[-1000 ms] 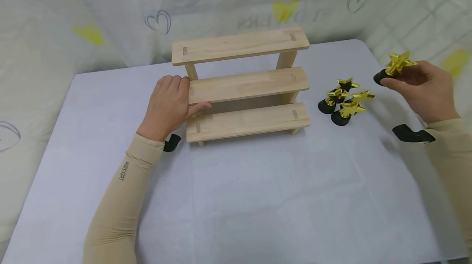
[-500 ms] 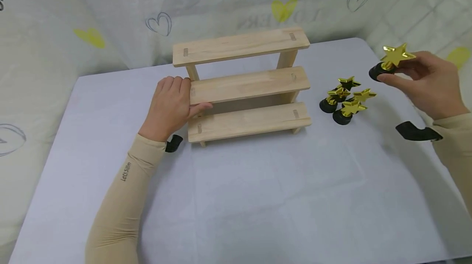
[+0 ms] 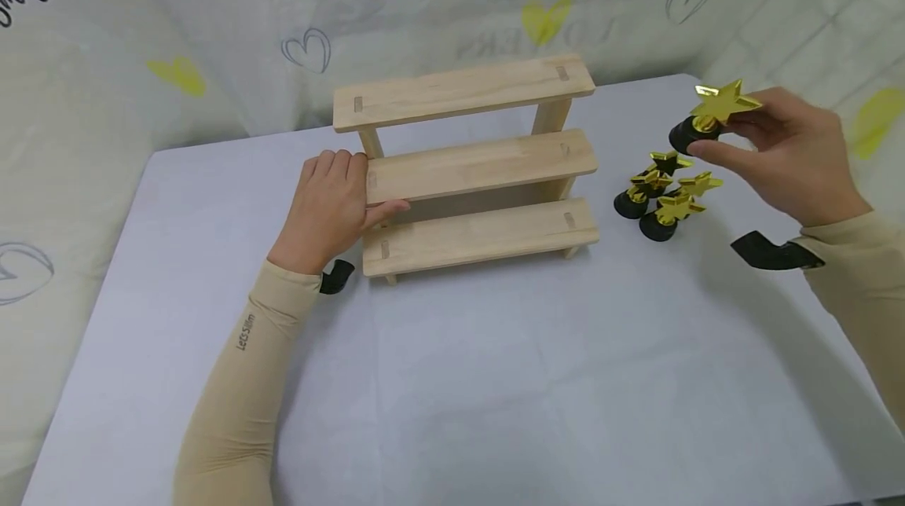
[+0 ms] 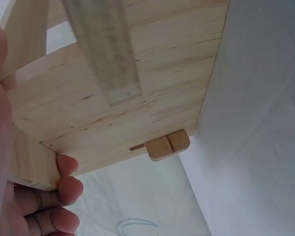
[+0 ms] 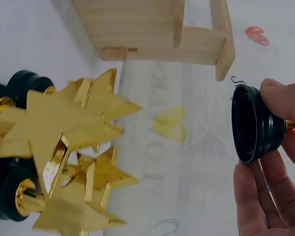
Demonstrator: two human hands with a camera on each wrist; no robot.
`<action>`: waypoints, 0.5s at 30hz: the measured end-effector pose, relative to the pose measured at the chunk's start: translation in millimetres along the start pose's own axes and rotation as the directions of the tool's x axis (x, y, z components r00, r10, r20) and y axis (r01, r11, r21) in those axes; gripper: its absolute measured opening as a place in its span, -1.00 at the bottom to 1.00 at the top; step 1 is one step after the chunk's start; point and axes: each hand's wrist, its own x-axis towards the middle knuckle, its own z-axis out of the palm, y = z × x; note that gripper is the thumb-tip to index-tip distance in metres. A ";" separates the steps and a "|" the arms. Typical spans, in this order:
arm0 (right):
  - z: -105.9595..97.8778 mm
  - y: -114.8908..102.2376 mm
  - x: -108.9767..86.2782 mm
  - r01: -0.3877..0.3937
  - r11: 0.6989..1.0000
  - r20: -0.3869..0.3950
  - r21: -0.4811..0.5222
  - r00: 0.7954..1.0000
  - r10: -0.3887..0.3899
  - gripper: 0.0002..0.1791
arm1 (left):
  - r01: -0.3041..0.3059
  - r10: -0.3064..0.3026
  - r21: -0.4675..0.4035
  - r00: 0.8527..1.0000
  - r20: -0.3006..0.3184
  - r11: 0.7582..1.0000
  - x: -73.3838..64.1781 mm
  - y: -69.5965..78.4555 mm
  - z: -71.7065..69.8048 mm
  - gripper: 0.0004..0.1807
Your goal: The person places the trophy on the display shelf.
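Leftward shift since earlier frame: right hand (image 3: 792, 148) brings gold star trophy (image 3: 723, 103) toward wooden shelf (image 3: 481, 164), trophy now aloft near four standing star trophies (image 3: 676, 208). Right thumb and fingers (image 5: 280, 182) pinch black base (image 5: 265, 123); left hand (image 3: 325, 207) grips left end of middle board (image 3: 488, 166). Trophy looks light and stiff, plastic by judgement, gilt finish likely slick, star points perhaps prone to snap; base seems surest place to take hold.
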 end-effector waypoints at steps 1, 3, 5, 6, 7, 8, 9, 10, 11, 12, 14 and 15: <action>4.0 -0.9 0.0 0.014 0.999 0.009 0.040 1.000 -0.014 -0.48 | 0.004 -0.004 -0.005 1.000 0.008 1.000 -0.6 0.2 -0.4 -0.06; 11.8 -2.6 -0.2 0.029 0.989 0.029 0.143 0.999 -0.034 -0.48 | 0.011 -0.011 -0.014 1.000 0.025 1.000 -1.0 0.6 -1.1 -0.03; 20.0 -4.4 -0.2 0.037 0.963 0.044 0.266 0.998 -0.050 -0.49 | 0.018 -0.017 -0.018 0.999 0.045 1.000 -0.7 1.3 -1.7 0.00; 23.9 -5.5 -0.1 0.040 0.950 0.054 0.309 0.997 -0.059 -0.49 | 0.021 -0.020 -0.017 0.998 0.057 1.000 -0.4 1.6 -2.1 0.02; 27.9 -6.2 -0.1 0.044 0.937 0.065 0.346 0.995 -0.071 -0.48 | 0.026 -0.025 -0.014 0.997 0.068 1.000 -0.2 1.9 -2.5 0.04; 31.8 -7.2 0.1 0.044 0.931 0.077 0.361 0.994 -0.077 -0.48 | 0.029 -0.028 -0.014 0.997 0.072 0.999 0.0 2.2 -2.8 0.06; 35.7 -8.1 0.2 0.048 0.931 0.086 0.362 0.993 -0.085 -0.48 | 0.033 -0.032 -0.012 0.996 0.079 0.999 -0.1 2.4 -3.2 0.08; 39.4 -8.9 0.2 0.050 0.926 0.098 0.374 0.991 -0.093 -0.47 | 0.038 -0.037 -0.014 0.996 0.084 0.999 -0.2 2.8 -3.7 0.10; 42.8 -9.7 0.2 0.052 0.927 0.108 0.373 0.989 -0.099 -0.47 | 0.043 -0.042 -0.017 0.995 0.087 0.999 -0.4 2.9 -4.1 0.11; 46.0 -10.4 0.3 0.060 0.926 0.116 0.373 0.987 -0.111 -0.46 | 0.047 -0.045 -0.020 0.995 0.090 0.999 -0.8 3.2 -4.4 0.12; 51.8 -12.2 0.3 0.065 0.924 0.122 0.377 0.985 -0.119 -0.46 | 0.052 -0.049 -0.028 0.995 0.092 0.998 -1.3 4.0 -5.0 0.13; 54.4 -13.1 0.1 0.067 0.918 0.122 0.390 0.985 -0.123 -0.46 | 0.052 -0.049 -0.031 0.994 0.095 0.998 -1.5 4.3 -5.3 0.13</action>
